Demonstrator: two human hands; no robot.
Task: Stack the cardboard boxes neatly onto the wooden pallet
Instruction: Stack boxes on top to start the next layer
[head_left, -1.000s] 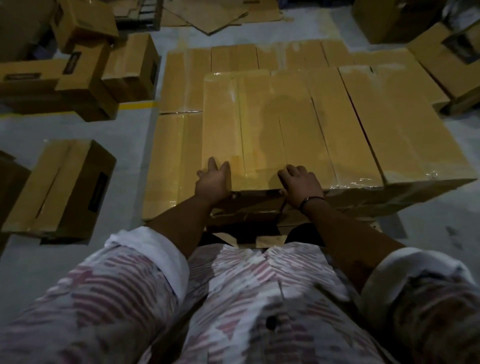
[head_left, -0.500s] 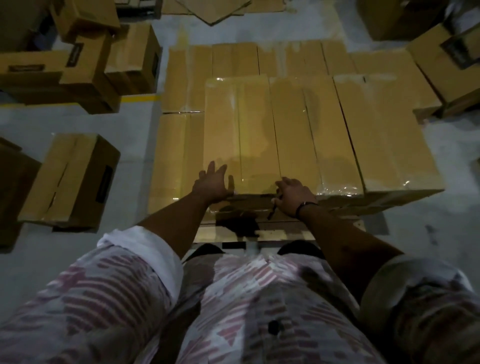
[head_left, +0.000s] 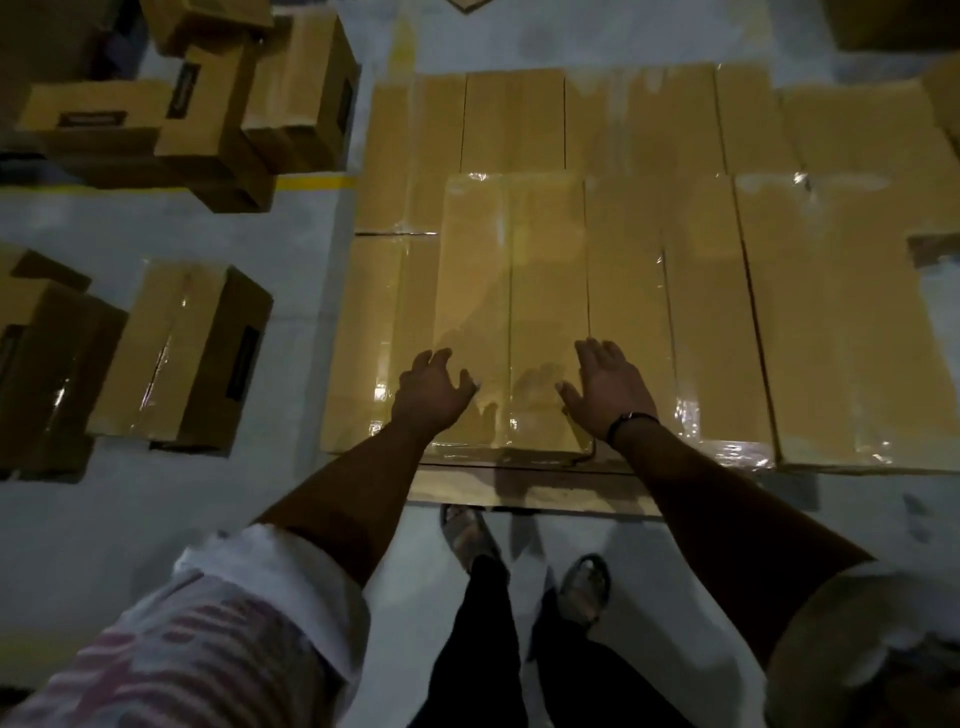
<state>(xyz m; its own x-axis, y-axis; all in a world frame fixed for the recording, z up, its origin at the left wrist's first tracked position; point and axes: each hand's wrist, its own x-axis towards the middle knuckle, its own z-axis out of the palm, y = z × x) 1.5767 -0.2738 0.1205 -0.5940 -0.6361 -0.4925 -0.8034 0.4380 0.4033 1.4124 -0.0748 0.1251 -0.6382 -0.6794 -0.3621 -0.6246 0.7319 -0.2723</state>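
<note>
My left hand (head_left: 431, 397) and right hand (head_left: 610, 389) hover, fingers spread and empty, over the top box (head_left: 514, 291) at centre on the pallet (head_left: 519, 491); loose boxes (head_left: 182, 353) at left likely remain to stack.

Three top boxes (head_left: 511, 291) (head_left: 670, 312) (head_left: 841, 322) on one pallet (head_left: 545, 491); the lower boxes (head_left: 374, 338) are partly covered, so their count is unclear. At least six loose boxes (head_left: 182, 358) lie on the left. Two hands, left hand (head_left: 431, 395) and right hand (head_left: 608, 389), one wristband (head_left: 631, 421), two sandals (head_left: 470, 535) (head_left: 587, 587)

matt cardboard boxes (head_left: 519, 291), glossy clear tape (head_left: 691, 415)
</note>
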